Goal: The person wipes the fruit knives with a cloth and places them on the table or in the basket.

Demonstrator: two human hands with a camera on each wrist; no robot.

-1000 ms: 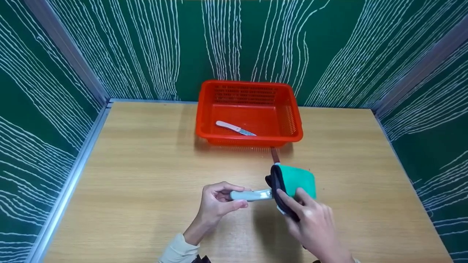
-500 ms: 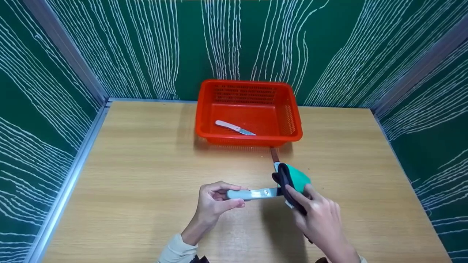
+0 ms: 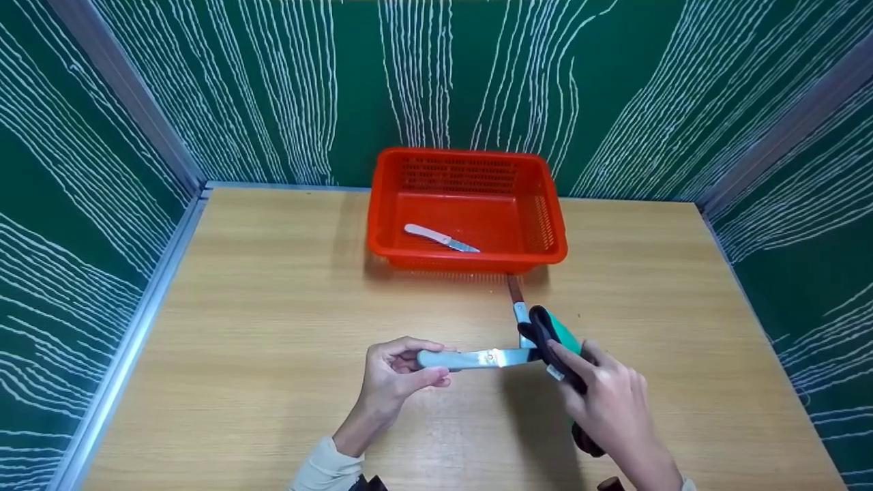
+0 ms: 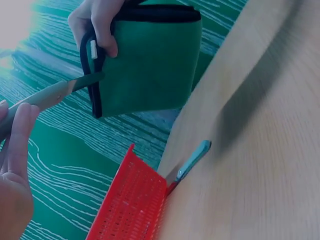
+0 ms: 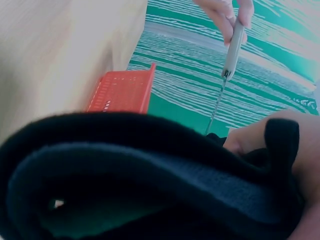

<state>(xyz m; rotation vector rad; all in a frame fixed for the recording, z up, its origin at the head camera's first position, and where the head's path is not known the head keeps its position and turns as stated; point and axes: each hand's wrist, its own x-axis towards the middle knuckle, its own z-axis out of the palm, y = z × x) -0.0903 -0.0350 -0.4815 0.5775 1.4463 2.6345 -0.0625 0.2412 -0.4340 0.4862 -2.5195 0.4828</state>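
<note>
My left hand (image 3: 387, 389) grips a knife by its pale blue-grey handle (image 3: 450, 359), the blade pointing right. A folded green cloth (image 4: 147, 65) with black edging is pinched in my right hand (image 3: 614, 399), thumb and fingers around its folded edge. The far part of the blade goes into the cloth's fold, so its tip is hidden. The right wrist view looks into the loop of the dark fold. Behind the cloth, a second knife (image 3: 520, 312) with a light blue handle lies on the table, its brownish blade reaching to the basket's front.
An orange-red plastic basket (image 3: 470, 259) stands at the table's back edge. Inside it lies a knife (image 3: 428, 234) with a pale pink handle. Green panels (image 3: 354, 88) with white wavy lines enclose the wooden table (image 3: 273, 307) at the back and sides.
The cloth has slid right along the blade, baring more of it, and has turned more edge-on. My left hand has shifted slightly left with the knife.
</note>
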